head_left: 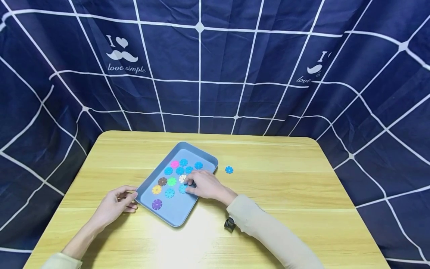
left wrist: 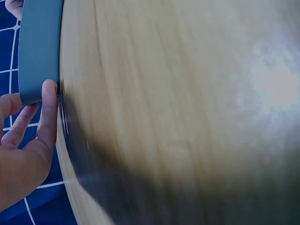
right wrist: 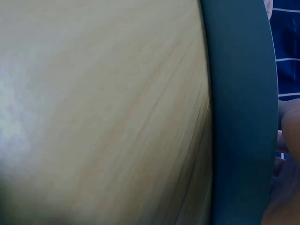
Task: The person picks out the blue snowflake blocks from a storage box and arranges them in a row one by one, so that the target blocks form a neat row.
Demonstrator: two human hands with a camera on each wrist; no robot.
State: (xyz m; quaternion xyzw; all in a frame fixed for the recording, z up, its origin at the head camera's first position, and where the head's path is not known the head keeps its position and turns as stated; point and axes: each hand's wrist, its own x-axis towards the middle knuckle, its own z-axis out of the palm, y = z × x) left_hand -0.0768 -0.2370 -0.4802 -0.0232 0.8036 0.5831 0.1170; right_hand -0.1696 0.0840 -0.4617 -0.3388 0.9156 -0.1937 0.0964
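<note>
A blue-grey tray lies slanted on the table, holding several round notched plastic discs. My left hand holds its near-left corner, thumb at the rim and fingers against the outer wall. The left wrist view shows those fingers touching the tray wall. My right hand reaches over the tray's right side, fingers bent above a white disc and a light-blue disc. Thumb and fingertips look apart; no disc shows between them. In the right wrist view the tray wall hides most of that hand.
A blue disc lies on the wooden table, right of the tray. In the tray are a purple disc, an orange disc, a brown disc, a green disc and a pink disc. Dark-blue curtains surround the table.
</note>
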